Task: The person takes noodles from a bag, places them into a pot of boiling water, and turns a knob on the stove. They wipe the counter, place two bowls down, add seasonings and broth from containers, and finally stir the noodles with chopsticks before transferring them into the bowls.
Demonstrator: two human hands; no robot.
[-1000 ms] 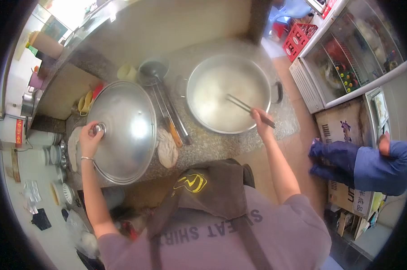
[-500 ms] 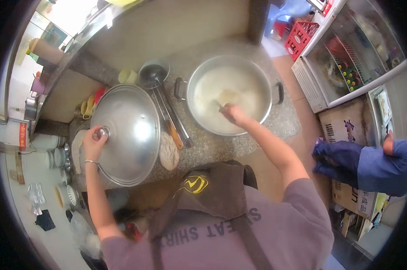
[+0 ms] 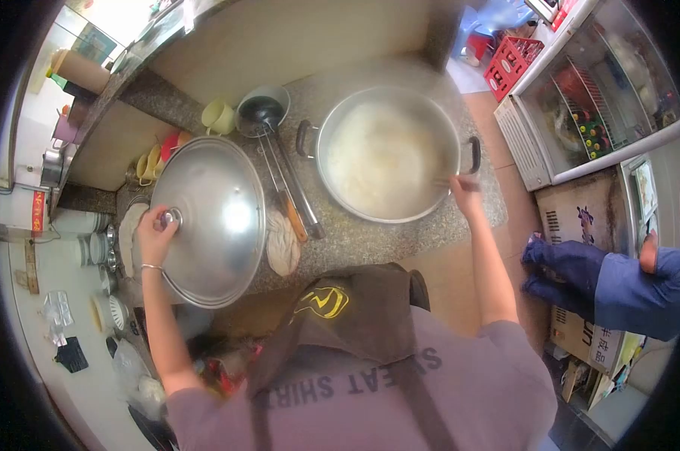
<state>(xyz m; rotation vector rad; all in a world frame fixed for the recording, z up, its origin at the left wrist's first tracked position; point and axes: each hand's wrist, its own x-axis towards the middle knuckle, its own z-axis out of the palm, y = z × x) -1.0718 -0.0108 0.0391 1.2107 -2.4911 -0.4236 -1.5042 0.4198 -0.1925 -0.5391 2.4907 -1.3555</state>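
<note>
A big two-handled pot (image 3: 323,179) of whitish, steaming liquid stands on the stone counter. My right hand (image 3: 466,191) is closed at the pot's right rim, on the handle of a utensil whose lower part is hidden in the liquid. On the left, my left hand (image 3: 159,227) grips the knob of a large round metal lid (image 3: 223,210), which is tilted over the counter's left part. Between lid and pot lie a black ladle (image 3: 261,111) in a bowl, a long tool with a wooden handle (image 3: 295,218) and a crumpled cloth (image 3: 282,244).
Yellowish cups (image 3: 218,118) stand behind the lid. A person in blue clothes (image 3: 640,282) is at the right, near a glass-door fridge (image 3: 603,90) and a red crate (image 3: 511,66). Stacked dishes (image 3: 92,259) are at the left.
My right hand has moved from over the pot's middle to its right rim. My left hand still holds the lid knob. The view has shifted slightly.
</note>
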